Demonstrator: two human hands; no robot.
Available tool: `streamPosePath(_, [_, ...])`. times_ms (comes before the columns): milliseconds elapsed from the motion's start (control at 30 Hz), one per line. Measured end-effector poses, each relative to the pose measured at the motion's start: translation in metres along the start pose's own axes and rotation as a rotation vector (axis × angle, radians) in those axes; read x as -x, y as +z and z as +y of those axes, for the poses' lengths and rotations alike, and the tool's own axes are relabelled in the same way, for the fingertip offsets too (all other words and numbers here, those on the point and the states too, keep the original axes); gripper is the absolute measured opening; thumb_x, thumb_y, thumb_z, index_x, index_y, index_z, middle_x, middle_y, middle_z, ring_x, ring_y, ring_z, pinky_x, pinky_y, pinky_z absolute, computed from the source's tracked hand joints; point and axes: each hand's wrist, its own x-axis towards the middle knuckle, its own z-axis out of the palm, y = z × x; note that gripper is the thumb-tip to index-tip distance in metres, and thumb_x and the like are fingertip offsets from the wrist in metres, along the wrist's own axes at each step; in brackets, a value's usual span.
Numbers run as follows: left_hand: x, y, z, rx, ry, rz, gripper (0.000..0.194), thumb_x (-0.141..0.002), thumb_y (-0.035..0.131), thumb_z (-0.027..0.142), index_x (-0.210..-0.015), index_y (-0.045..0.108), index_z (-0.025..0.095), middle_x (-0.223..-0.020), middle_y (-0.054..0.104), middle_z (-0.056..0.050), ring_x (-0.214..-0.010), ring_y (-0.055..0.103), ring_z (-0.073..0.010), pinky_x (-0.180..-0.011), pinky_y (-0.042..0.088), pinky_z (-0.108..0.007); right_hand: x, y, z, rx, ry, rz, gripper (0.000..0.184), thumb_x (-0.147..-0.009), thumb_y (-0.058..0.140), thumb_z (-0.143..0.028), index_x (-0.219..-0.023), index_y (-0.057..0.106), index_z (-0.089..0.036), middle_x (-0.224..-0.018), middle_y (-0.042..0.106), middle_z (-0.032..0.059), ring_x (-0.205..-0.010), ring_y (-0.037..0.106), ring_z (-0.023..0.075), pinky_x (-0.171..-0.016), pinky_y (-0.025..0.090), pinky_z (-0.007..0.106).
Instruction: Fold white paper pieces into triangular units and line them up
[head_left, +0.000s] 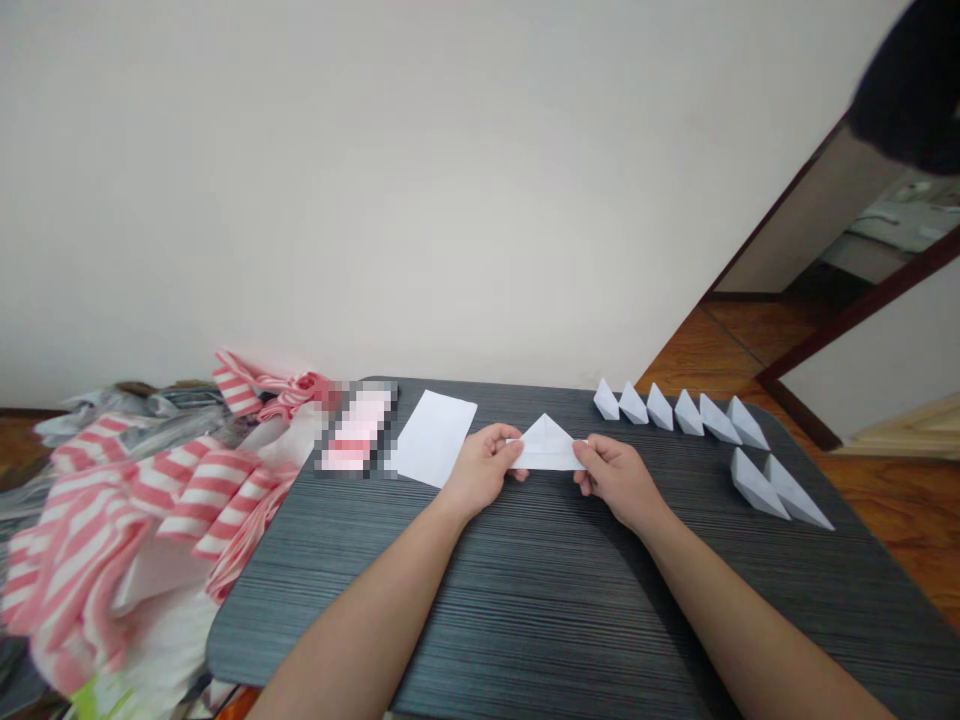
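A sheet of white paper folded into a triangular hat shape (546, 445) is held up over the dark table, its point facing away from me. My left hand (487, 465) pinches its left corner between thumb and fingers. At the opposite corner, my right hand (611, 475) grips it the same way, thumb on top. Left of my left hand lies a flat stack or sheet of white paper (435, 435). Several folded white paper boats (660, 407) stand in a row at the back right, and a pair of paper boats (776, 490) sits nearer on the right.
The dark wood-grain table (540, 590) stands against a pale wall (465, 200). A blurred-out pinkish rectangular thing (358, 425) lies at its back left. Red-and-white striped cloth (112, 540) is heaped beyond the left edge. Wooden floor (705, 345) and a doorway are at the right.
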Motion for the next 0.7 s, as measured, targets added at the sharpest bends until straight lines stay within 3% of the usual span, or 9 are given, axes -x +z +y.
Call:
streamPosePath(200, [-0.0005, -0.0005, -0.0029, 0.028, 0.002, -0.012, 0.028, -0.077, 0.058, 0.037, -0.093, 0.053, 0.014, -0.055, 0.06, 0.001, -0.049, 0.057, -0.0115, -0.051, 0.044, -0.022, 0.0004, -0.0008, -0.0023, 0.015, -0.028, -0.095, 0.031, -0.083, 0.052, -0.043, -0.066, 0.053, -0.018, -0.053, 0.058, -0.0011, -0.043, 0.05, 0.0097, -0.046, 0.036, 0.021])
streamPosePath(700, [0.0004, -0.001, -0.0029, 0.012, 0.028, -0.007, 0.027, -0.082, 0.051, 0.036, -0.098, 0.053, 0.014, -0.061, 0.06, -0.001, -0.051, 0.058, -0.0119, -0.052, 0.045, -0.023, -0.0012, -0.0001, 0.0032, -0.042, 0.009, -0.075, 0.035, -0.086, 0.046, -0.046, -0.066, 0.052, -0.018, -0.054, 0.058, -0.0007, -0.041, 0.048, 0.0088, -0.042, 0.033, 0.02])
